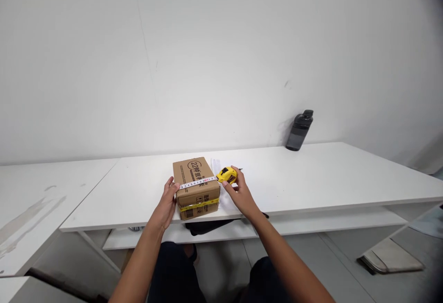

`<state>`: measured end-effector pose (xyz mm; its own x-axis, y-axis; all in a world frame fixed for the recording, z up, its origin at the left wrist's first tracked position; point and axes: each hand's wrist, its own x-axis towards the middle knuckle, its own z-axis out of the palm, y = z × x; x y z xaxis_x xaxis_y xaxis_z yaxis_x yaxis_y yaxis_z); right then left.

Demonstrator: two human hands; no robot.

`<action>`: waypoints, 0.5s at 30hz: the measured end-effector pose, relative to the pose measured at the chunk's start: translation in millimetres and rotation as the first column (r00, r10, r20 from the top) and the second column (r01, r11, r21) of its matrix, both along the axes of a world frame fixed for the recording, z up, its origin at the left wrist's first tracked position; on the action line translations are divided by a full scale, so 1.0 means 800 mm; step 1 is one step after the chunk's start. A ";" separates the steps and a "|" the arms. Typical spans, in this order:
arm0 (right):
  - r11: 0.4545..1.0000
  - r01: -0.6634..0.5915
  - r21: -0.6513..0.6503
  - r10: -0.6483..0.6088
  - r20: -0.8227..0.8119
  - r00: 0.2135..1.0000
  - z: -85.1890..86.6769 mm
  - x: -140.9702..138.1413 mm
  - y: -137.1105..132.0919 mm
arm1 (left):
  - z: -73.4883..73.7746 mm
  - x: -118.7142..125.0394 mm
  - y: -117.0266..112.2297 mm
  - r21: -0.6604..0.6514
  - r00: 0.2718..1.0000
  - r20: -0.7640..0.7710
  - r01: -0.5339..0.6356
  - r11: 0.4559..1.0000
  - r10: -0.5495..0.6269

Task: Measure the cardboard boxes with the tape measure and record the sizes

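Observation:
A brown cardboard box (198, 193) with dark printing stands at the front edge of the white table. The white, numbered blade (195, 183) of a tape measure lies straight across its top from left to right. My left hand (167, 205) is closed at the box's left side, its thumb pressing the blade's end at the top edge. At the box's right edge, my right hand (241, 196) grips the yellow and black case of the tape measure (226, 174) between thumb and fingers. A yellow strip (200, 205) runs across the front face of the box.
A dark, see-through bottle (299, 131) stands by the wall at the back right of the table (332, 178). Printed paper (215, 163) lies behind the tape measure. Below is a shelf (311, 222) with a black item (207, 226) on it.

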<state>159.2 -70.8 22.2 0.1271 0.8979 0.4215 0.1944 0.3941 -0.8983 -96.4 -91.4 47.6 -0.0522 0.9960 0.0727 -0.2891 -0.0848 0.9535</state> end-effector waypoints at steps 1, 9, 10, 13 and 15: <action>1.000 0.016 -0.007 -0.016 -0.019 1.000 -0.001 -0.005 -0.001 | -0.001 0.000 0.000 -0.021 1.000 -0.003 -0.016 1.000 0.016; 0.988 0.152 -0.032 -0.156 -0.203 0.967 0.039 -0.037 0.001 | -0.001 0.004 -0.001 -0.044 0.994 -0.001 -0.110 0.993 0.110; 0.984 0.178 0.005 -0.173 -0.196 0.965 0.046 -0.041 0.001 | 0.000 0.006 -0.001 -0.041 0.995 0.023 -0.095 0.995 0.096; 0.962 0.242 0.126 -0.226 -0.130 0.965 0.063 -0.053 -0.002 | 0.005 0.013 -0.004 -0.044 0.991 0.131 0.038 0.998 -0.032; 0.955 0.232 0.184 -0.225 -0.058 0.973 0.070 -0.063 -0.005 | 0.011 0.017 -0.005 -0.053 0.978 0.171 0.131 0.990 -0.120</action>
